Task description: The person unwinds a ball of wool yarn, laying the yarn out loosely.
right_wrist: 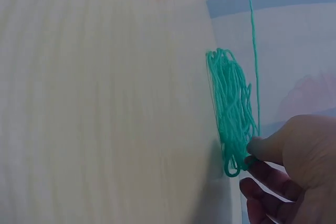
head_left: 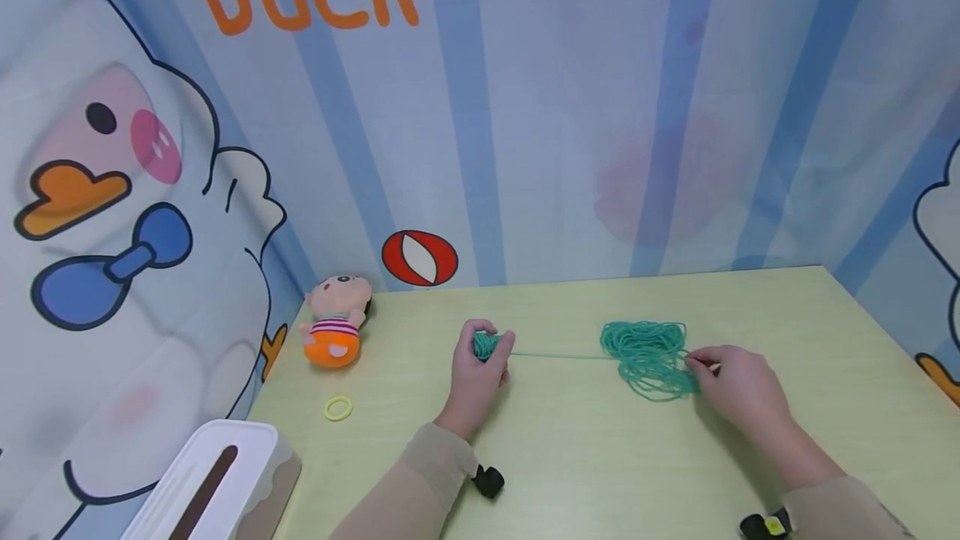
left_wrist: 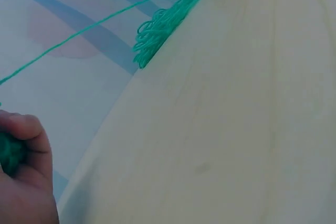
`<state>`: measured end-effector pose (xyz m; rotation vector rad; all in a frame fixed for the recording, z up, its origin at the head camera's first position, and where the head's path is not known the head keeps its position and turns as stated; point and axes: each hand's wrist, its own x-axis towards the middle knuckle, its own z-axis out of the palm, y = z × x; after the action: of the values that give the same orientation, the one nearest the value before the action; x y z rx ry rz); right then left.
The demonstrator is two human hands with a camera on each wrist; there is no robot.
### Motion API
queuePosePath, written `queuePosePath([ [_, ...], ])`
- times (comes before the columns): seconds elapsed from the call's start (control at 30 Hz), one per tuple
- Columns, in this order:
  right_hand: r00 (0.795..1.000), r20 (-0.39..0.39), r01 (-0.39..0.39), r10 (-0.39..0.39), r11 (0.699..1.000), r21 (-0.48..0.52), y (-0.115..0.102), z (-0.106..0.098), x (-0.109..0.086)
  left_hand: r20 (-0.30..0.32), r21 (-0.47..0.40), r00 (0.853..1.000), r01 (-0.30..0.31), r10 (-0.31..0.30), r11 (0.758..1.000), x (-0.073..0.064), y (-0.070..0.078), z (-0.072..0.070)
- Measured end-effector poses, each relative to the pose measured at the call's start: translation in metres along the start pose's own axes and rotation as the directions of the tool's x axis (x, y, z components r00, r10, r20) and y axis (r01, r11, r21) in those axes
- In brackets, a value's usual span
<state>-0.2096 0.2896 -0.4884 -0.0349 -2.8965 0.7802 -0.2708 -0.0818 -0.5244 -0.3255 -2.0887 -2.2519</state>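
Observation:
My left hand (head_left: 480,369) grips a small ball of green yarn (head_left: 485,346), its fingers curled round it. From that ball a single strand (head_left: 558,355) runs taut to the right. A loose, looped pile of green yarn (head_left: 651,361) lies on the table. At the pile's right edge my right hand (head_left: 738,386) pinches yarn between thumb and forefinger. In the right wrist view the strand comes down to that pinch beside the looped yarn (right_wrist: 231,108). The left wrist view shows the ball (left_wrist: 10,153) partly cut off by the frame edge.
A plush doll (head_left: 335,323) in orange shorts sits at the table's back left, with a yellow ring (head_left: 338,408) in front of it. A white-topped tissue box (head_left: 217,482) stands at the front left. Behind the table (head_left: 585,457) hangs a printed blue curtain (head_left: 555,107).

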Motion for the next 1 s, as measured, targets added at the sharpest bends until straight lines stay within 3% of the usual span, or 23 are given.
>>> queuePosePath([
  [0.13,1.0,0.025,-0.018,0.019,1.0,-0.02,-0.007,0.007,0.003,0.098,-0.036,0.995,0.032,-0.029,0.999,0.0,0.001,0.001],
  [0.23,0.999,-0.047,0.0,0.001,1.0,0.012,-0.018,0.012,0.001,0.133,-0.081,0.99,0.058,-0.047,0.995,0.0,0.002,0.003],
  [0.33,0.984,-0.157,0.094,-0.081,0.993,0.078,-0.04,0.02,-0.001,0.148,-0.085,0.987,0.073,-0.06,0.994,0.0,0.003,0.004],
  [0.4,0.968,-0.19,0.19,-0.166,0.975,0.116,-0.059,0.029,-0.001,0.155,-0.085,0.986,0.074,-0.061,0.994,0.0,0.003,0.005],
  [0.47,0.949,-0.176,0.288,-0.262,0.947,0.143,-0.079,0.039,-0.001,0.175,-0.091,0.983,0.074,-0.057,0.993,0.0,0.003,0.005],
  [0.57,0.932,-0.078,0.361,-0.353,0.909,0.209,-0.111,0.057,-0.001,0.193,-0.109,0.98,0.073,-0.051,0.991,0.0,0.002,0.003],
  [0.67,0.932,0.027,0.342,-0.362,0.901,0.267,-0.136,0.074,-0.001,0.194,-0.108,0.98,0.06,-0.038,0.992,-0.001,0.001,0.002],
  [0.77,0.945,0.084,0.282,-0.317,0.917,0.283,-0.153,0.088,0.0,0.179,-0.078,0.984,0.034,-0.019,0.996,-0.001,0.0,0.002],
  [0.87,0.96,0.064,0.244,-0.272,0.928,0.281,-0.159,0.096,-0.001,0.167,-0.023,0.986,0.011,-0.007,1.0,0.0,0.0,0.002],
  [1.0,0.965,-0.025,0.257,-0.261,0.92,0.295,-0.155,0.099,-0.003,0.148,0.067,0.989,-0.013,0.003,0.998,0.001,0.001,0.001],
])
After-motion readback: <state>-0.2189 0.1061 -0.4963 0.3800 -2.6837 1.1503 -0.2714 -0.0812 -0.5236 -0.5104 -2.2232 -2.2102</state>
